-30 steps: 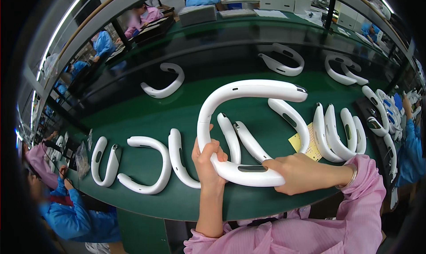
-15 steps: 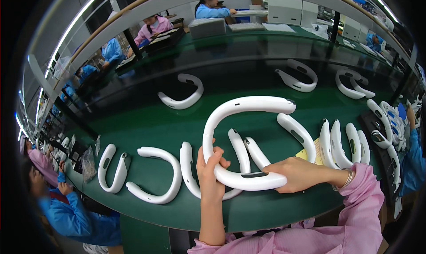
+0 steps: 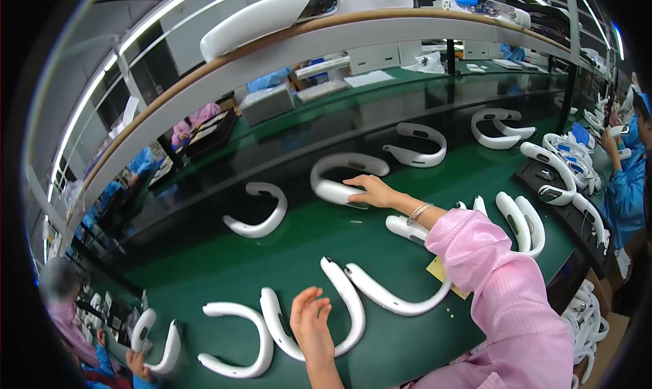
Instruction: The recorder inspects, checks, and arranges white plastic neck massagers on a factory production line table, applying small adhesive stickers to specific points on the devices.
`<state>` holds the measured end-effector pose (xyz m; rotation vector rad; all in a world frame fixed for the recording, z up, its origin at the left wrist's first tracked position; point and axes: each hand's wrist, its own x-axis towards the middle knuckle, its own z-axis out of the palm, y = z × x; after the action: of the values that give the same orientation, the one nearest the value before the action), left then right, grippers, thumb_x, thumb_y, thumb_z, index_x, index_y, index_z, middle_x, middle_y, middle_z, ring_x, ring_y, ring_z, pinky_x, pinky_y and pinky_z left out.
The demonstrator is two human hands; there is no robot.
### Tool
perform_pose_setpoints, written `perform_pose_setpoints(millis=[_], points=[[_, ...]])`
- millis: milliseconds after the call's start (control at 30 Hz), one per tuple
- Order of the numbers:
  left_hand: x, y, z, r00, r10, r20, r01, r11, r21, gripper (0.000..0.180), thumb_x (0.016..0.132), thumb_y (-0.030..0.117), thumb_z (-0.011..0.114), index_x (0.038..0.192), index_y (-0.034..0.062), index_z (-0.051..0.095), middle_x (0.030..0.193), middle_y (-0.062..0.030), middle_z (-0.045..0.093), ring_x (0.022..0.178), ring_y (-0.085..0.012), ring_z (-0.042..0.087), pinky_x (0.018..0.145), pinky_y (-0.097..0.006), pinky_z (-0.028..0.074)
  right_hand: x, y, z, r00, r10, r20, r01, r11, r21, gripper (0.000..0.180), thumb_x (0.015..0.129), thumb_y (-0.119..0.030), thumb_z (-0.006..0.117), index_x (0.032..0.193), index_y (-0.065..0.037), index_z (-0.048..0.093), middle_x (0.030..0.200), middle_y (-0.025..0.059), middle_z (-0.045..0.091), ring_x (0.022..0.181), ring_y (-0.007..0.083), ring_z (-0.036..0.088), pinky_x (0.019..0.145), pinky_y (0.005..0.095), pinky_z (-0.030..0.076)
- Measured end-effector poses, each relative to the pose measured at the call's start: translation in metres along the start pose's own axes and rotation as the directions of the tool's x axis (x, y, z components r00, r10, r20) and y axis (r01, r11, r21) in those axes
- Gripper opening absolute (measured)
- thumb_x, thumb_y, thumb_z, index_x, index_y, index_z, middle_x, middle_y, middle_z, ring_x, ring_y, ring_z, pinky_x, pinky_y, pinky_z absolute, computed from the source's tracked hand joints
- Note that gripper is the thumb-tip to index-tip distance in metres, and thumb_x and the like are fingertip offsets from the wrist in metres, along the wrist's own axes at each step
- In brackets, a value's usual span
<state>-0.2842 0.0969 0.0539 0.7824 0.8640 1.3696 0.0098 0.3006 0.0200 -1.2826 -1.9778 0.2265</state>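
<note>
My right hand (image 3: 373, 191) reaches over the far part of the bench and grips the near end of a white C-shaped neckband (image 3: 331, 190), which is slightly smeared by motion. My left hand (image 3: 312, 324) hangs nearer the bench front with nothing in it, fingers loosely bent and apart. Just behind that hand lies a U-shaped white neckband (image 3: 354, 307), its left arm partly covered by the fingers. Another C-shaped neckband (image 3: 265, 341) rests to its left. A further curved neckband (image 3: 401, 304) lies to the right, beside a yellow paper (image 3: 438, 270) partly hidden by my right sleeve.
More neckbands line the bench's far side, one at left (image 3: 268, 223), others at right (image 3: 435, 158). A black tray (image 3: 570, 216) with white parts stands at right. A shelf rail (image 3: 272, 46) crosses above. At lower left, a co-worker's hand (image 3: 138, 365) touches a neckband.
The neckband has gone from both hands at the near side to my right hand alone at the far side. My left hand has let go. The head view has turned rightward.
</note>
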Motion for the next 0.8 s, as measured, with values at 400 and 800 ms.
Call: perform_pose_setpoints(millis=[400,800], points=[[0.001,-0.001,-0.002,0.996,-0.017,0.085,0.02,0.999,-0.035,0.019,0.085,0.009,0.051,0.099,-0.0022,0.056,0.095,-0.0118,0.059,0.08,-0.0161,0.058,0.071,-0.027,0.046,-0.08,0.165,-0.112,0.866,0.381,-0.325,-0.473,0.409,-0.78,0.035,0.069,-0.015,0.067,0.1,-0.007,0.053,0.1,0.0117,0.055,0.099,0.0303,0.053,0.091,0.042,0.038],[-0.03,0.047,0.05,0.524,0.404,0.75,-0.794,-0.086,0.602,0.067,0.063,0.025,0.078,0.119,0.0014,0.049,0.115,-0.015,0.054,0.105,-0.0333,0.051,0.091,-0.039,0.04,-0.103,-0.263,-0.114,0.83,-0.008,0.557,0.182,0.949,-0.258,0.04,0.068,-0.01,0.069,0.1,0.001,0.049,0.084,0.0189,0.059,0.08,0.0348,0.057,0.069,0.0396,0.046]])
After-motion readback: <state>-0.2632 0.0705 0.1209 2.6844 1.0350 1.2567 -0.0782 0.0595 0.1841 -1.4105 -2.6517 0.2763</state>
